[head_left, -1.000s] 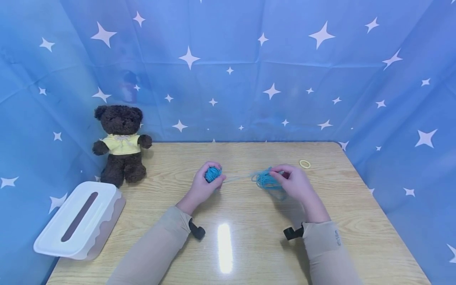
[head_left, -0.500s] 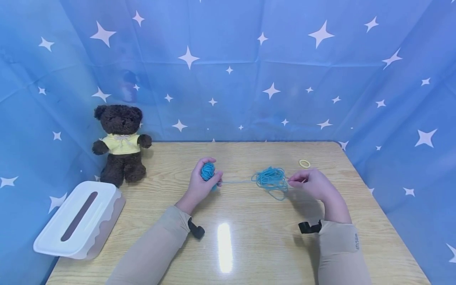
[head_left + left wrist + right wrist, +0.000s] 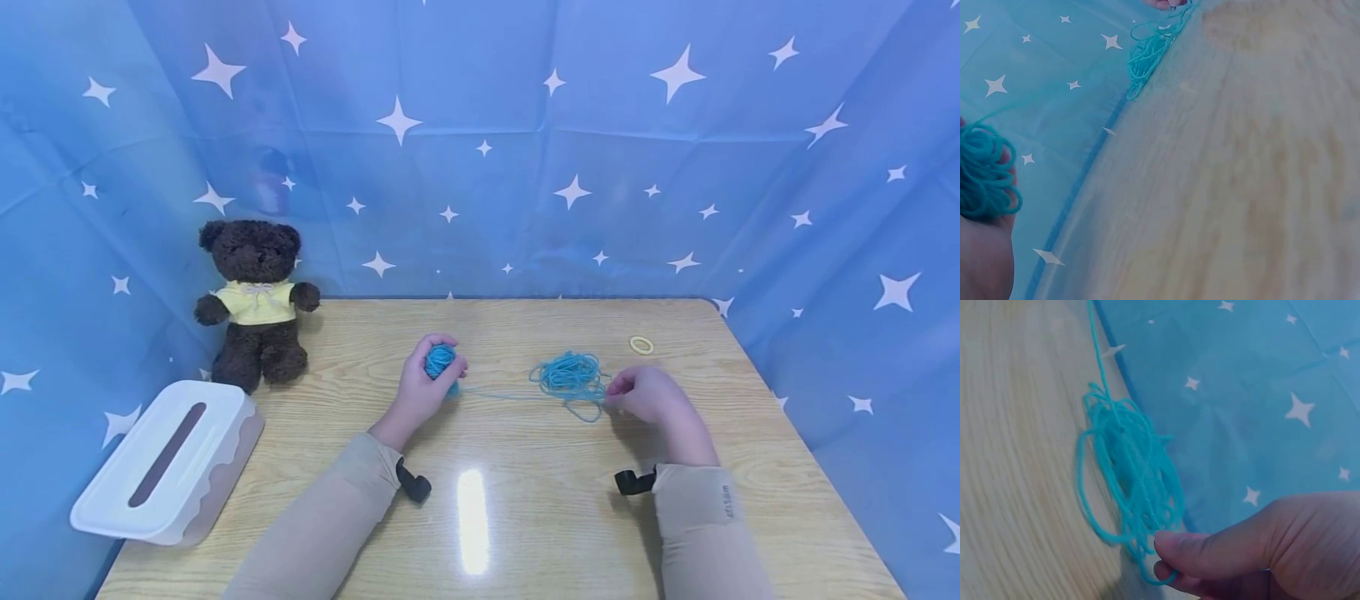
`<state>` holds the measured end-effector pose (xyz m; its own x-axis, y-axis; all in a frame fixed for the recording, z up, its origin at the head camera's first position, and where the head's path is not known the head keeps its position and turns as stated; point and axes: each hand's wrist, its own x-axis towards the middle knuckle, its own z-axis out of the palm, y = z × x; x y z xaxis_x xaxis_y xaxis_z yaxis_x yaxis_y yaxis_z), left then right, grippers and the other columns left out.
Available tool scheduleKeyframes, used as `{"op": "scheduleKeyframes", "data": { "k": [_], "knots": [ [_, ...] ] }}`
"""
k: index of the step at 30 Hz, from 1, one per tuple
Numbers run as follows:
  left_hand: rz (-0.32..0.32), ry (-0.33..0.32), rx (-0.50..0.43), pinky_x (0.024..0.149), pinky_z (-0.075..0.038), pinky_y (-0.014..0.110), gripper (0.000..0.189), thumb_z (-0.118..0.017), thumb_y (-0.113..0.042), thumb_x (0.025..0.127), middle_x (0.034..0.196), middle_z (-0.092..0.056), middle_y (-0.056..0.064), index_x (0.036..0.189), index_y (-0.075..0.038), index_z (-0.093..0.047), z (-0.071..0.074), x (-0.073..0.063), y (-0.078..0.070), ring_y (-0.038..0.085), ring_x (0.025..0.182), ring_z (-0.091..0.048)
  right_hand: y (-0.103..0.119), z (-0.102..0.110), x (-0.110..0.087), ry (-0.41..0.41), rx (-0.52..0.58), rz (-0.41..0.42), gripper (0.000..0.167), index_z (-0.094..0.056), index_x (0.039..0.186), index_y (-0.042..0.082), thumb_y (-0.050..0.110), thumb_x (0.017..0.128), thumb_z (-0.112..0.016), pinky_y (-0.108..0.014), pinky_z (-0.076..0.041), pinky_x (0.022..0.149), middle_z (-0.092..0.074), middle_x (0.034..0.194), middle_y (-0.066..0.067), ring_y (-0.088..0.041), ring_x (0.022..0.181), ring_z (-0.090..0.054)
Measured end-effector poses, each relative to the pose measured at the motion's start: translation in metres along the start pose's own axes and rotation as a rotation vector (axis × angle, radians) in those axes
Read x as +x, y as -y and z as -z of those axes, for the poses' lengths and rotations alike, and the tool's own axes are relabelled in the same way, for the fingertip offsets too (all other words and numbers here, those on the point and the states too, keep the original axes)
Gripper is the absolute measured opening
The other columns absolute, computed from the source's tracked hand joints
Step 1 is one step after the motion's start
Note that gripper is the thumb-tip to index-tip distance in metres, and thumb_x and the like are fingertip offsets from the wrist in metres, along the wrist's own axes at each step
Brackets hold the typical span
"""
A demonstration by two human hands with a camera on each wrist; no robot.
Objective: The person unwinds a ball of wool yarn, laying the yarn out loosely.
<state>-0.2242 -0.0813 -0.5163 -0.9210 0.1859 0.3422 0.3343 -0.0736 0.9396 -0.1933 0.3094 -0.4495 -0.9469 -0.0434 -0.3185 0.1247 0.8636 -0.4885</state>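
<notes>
My left hand grips a wound ball of blue yarn left of the table's middle. In the left wrist view, loose loops of that yarn ball bulge past the hand. A single strand runs from it across to a loose heap of the same yarn on the table. At the heap's right edge, my right hand pinches yarn between thumb and forefinger. The right wrist view shows the thumb pressed at the end of the heap, with a small loop hanging by the fingertips.
A yellow ring lies behind the right hand. A dark brown teddy bear in a yellow top sits at the back left. In front of it stands a white tissue box with a slotted lid. A blue star-patterned curtain surrounds the wooden table.
My right hand moved right, off the top of the yarn heap, then slightly back to its right edge. The left hand shifted a little left with the ball. The strand now hangs slacker.
</notes>
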Motion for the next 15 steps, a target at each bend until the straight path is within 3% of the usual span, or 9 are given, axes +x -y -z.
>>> {"op": "scheduleKeyframes", "data": {
  "k": [4,8,11,15],
  "knots": [
    [0.038,0.02,0.002,0.079,-0.068,0.03,0.026,-0.07,-0.013,0.109,0.1,-0.074,0.024,0.134,-0.011,-0.062,-0.001,0.0,0.001,0.018,0.083,-0.078,0.01,-0.003,-0.001,-0.016,-0.028,0.001,0.019,-0.075,0.103,0.009,0.028,0.1,-0.079,-0.038,-0.052,0.076,-0.073,0.097,-0.008,-0.025,0.09,-0.065],
    [0.045,0.005,0.1,0.071,-0.058,0.028,0.028,-0.076,-0.019,0.106,0.103,-0.066,0.016,0.132,-0.019,-0.066,-0.001,0.0,0.0,0.02,0.082,-0.066,0.031,-0.012,-0.002,-0.149,-0.043,0.079,0.021,-0.071,0.103,0.011,0.032,0.104,-0.073,-0.035,-0.049,0.071,-0.072,0.096,-0.008,-0.023,0.085,-0.064],
    [0.034,-0.001,0.135,0.076,-0.055,0.027,0.029,-0.077,-0.017,0.105,0.113,-0.064,0.016,0.132,-0.019,-0.066,-0.002,0.0,-0.002,0.02,0.091,-0.061,0.055,-0.033,0.001,-0.217,0.068,0.201,0.025,-0.074,0.115,0.012,0.036,0.108,-0.07,-0.035,-0.053,0.07,-0.076,0.098,-0.009,-0.021,0.083,-0.067],
    [0.017,0.028,0.086,0.079,-0.056,0.025,0.032,-0.072,-0.01,0.106,0.113,-0.063,0.019,0.136,-0.009,-0.062,-0.003,0.0,-0.003,0.017,0.092,-0.062,0.087,-0.07,0.002,-0.139,0.255,0.336,0.042,-0.07,0.142,0.014,0.041,0.109,-0.069,-0.033,-0.055,0.064,-0.076,0.09,-0.01,-0.018,0.074,-0.068]
  ]
}}
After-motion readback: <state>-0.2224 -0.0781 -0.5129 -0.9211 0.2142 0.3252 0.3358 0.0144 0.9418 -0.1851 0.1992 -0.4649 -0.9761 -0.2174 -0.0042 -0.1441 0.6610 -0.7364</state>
